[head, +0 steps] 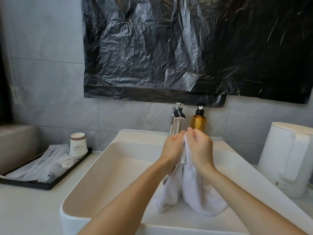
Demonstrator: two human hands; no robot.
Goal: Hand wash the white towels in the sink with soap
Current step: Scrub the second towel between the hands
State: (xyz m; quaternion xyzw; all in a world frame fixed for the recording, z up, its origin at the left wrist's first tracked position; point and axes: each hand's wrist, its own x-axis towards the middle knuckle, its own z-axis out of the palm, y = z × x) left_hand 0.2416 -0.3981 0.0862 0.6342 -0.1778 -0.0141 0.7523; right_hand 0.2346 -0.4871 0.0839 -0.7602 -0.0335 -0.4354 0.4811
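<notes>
i saw the white sink [67, 216] nearest me, with the white towel [194, 192] hanging into its basin toward 3 o'clock, its lower folds resting on the bottom. above them the left hand [172, 150] and right hand [200, 148] each gripped the towel's top, fingers curled, close together. beyond, at 12 o'clock, stood the faucet [176, 121], with the amber soap bottle [198, 122] at its 3 o'clock.

White towel [196, 194], white sink [101, 175], amber soap bottle [198, 124] with black pump, chrome tap [176, 123], glossy black plastic sheet [186, 48], pale grey wall tiles [50, 90], white paper cup [78, 145] with brown patterned band, black tray [71, 168], white kettle [277, 158], white table [25, 211].
</notes>
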